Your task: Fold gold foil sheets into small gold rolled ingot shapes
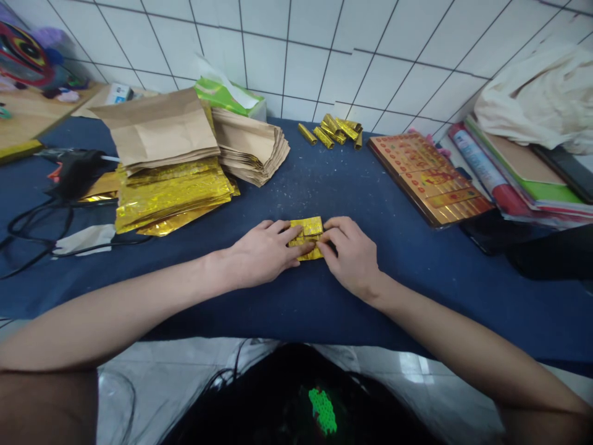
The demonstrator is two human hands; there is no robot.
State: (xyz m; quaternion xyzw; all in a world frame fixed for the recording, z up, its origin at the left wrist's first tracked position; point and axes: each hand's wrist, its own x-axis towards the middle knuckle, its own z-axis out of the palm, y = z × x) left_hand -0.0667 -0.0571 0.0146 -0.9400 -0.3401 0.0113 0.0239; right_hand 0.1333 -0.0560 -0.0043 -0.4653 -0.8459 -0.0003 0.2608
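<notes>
A small folded piece of gold foil paper [309,230] lies on the dark blue tablecloth [324,290] in front of me. My left hand [262,253] rests on its left side, fingers pressed down on the foil. My right hand [353,254] pinches its right edge with curled fingers. Both hands hold the same piece against the table. Part of the foil is hidden under my fingers.
A stack of gold foil sheets [171,194] under brown paper [157,127] sits at the left, with more brown sheets [252,145]. Several folded gold pieces [331,131] lie at the back. A glue gun [76,170] with cables is far left. Red-gold packs [428,176] and books [519,173] are right.
</notes>
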